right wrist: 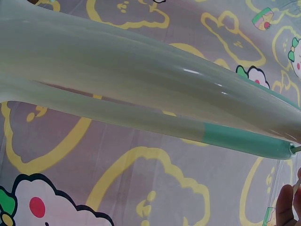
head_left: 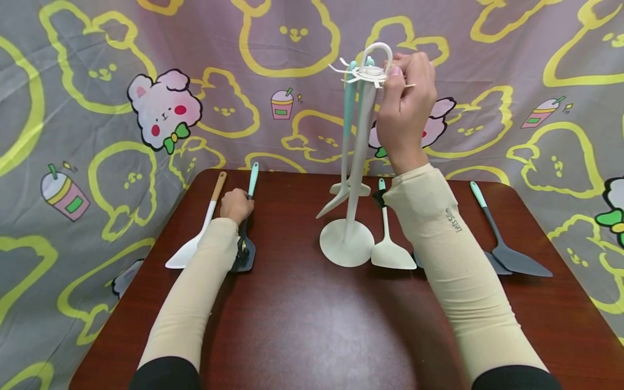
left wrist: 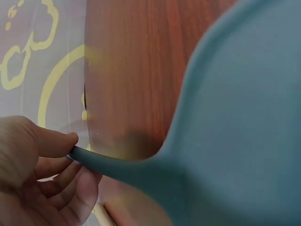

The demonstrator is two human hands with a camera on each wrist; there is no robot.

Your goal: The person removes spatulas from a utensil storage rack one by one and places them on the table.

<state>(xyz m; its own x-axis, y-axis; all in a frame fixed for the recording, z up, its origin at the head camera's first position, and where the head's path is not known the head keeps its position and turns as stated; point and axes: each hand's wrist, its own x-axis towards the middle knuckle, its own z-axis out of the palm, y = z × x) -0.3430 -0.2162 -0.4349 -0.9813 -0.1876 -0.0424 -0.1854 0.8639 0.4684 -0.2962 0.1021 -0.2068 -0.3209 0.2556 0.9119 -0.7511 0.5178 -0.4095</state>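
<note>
My left hand pinches the dark neck of a grey spatula with a mint handle. In the left wrist view its broad blade fills the right side, with the thumb and fingers on the neck. High at the centre right, my right hand grips the hook ring atop a white utensil rack with a round base. Mint-handled utensils hang from its hooks; one has a pale, angled head. Up close, the right wrist view has the rack's pole beside a hanging utensil's handle.
A white turner with a wooden handle end lies left of my left hand. Right of the base lies a cream turner. A grey turner overlaps another grey tool, partly behind my right sleeve. A patterned curtain hangs behind the table.
</note>
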